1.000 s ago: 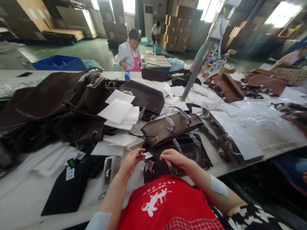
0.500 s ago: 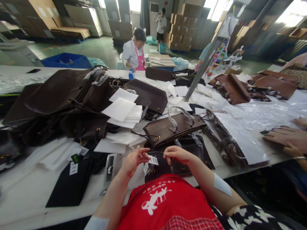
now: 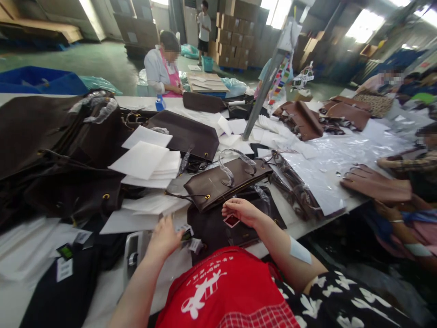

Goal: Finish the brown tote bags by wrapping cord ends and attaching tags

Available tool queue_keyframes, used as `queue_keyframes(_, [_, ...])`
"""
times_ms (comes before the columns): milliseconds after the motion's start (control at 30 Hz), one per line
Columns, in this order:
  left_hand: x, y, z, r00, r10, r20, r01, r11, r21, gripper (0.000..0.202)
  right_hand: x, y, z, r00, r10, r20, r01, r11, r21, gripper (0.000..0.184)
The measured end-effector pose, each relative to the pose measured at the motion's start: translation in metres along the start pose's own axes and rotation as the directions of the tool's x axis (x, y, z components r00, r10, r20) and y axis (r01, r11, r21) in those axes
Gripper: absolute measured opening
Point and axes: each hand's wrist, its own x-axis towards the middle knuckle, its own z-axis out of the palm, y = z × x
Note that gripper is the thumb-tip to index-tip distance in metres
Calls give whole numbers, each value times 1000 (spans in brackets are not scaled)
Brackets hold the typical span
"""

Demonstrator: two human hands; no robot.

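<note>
My right hand (image 3: 243, 210) is closed in a pinch over a dark brown handbag (image 3: 218, 232) in front of me. Just under its fingers hangs a small dark red tag (image 3: 231, 221) with a pale border. My left hand (image 3: 164, 239), slightly blurred, is open to the left of that bag, near white foam sheets (image 3: 136, 221). Beside its thumb are a dark tag and a white barcode label (image 3: 195, 246). Behind the right hand another brown handbag (image 3: 225, 182) lies on its side, its handles wrapped in clear plastic.
A grey metal device (image 3: 132, 259) stands left of my left hand. Black pouches (image 3: 63, 291) with tags lie farther left. Large brown bags (image 3: 41, 132) are piled behind them. A slanted metal post (image 3: 262, 98) rises from the table. Co-workers sit across and to the right.
My hands, earlier close together with a thin cord and white barcode tag between them, are farther apart. The left moved leftward and down; a dark red tag now shows under the right. The view turned right.
</note>
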Motion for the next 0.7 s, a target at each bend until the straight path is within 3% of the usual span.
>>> queue_keyframes(67, [-2,19,-2,981,177,-73,-174,984,48,58,-1,4,0,1000,-4,-13,4,999,31,35])
queue_keyframes(133, [-8,44,0,942,333,-33,-334,941,-48,41,-3,9,2,1000,-5,-18,6,998,64,34])
queue_keyframes(267, [-19,88,21,883,458,107,-421,871,-255,33,-10,22,11,1000,1,-10,0,991,134,34])
queue_keyframes(367, [-24,100,43,873,435,219,-344,869,-356,31,-16,34,14,1000,-8,-15,11,989,149,36])
queue_keyframes(500, [-28,100,56,813,363,455,-82,846,-528,35,-26,49,6,999,-23,-32,29,981,193,38])
queue_keyframes(600, [-28,99,59,749,330,575,57,832,-552,37,-33,61,-10,1000,0,-5,2,981,195,40])
queue_keyframes(700, [-23,97,66,741,257,620,131,851,-509,41,-42,69,-42,1000,-4,-17,4,999,43,36])
